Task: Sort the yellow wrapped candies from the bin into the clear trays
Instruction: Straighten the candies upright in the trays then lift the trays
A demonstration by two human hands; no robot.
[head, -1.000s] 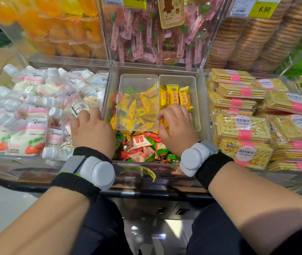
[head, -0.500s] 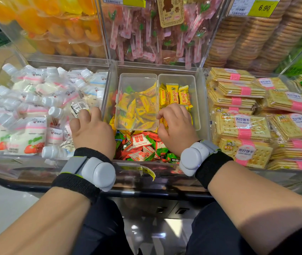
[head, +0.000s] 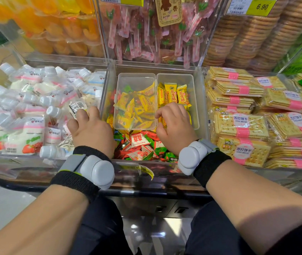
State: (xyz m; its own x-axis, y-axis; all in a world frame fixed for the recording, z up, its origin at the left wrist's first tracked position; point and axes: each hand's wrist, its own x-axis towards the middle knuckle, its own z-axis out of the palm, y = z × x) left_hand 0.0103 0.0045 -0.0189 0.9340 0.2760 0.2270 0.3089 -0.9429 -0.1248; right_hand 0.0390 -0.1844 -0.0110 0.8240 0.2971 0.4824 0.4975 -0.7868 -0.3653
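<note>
— Step?

— Placing or tidying, at a guess. Shows the right hand [head: 176,129] knuckles-up at the near end of the right tray [head: 176,76], fingers bent down inside against the wall shared with the left tray [head: 137,78]. Cannot tell whether anything sits in that grip; hides the fingertips.

— And the left hand [head: 91,129]?

— Rests on the left wall of the bin [head: 107,92], fingers loosely curled toward the milk pouches [head: 26,107] next door. Nothing visible in it. Seems only to steady.

— Whereabouts of the yellow candies [head: 137,111]?

— Mostly sorted, judging by the trays: heaped loose in the left tray, stood upright in a row at the middle of the right one. A few more peeking out beneath the trays along the bin's left side. Leaves the near edge of the bin to a mixed red, green and white pile [head: 141,144].

— Next move?

— Probably calls for releasing whatever the right hand has, then lifting clear of the tray rim without tipping the upright row. After that, digging under the mixed pile near the front edge for stray yellows, pinching by the wrapper ends. Worth minding the trays: perched on loose sweets, so likely to rock under pressure.
</note>
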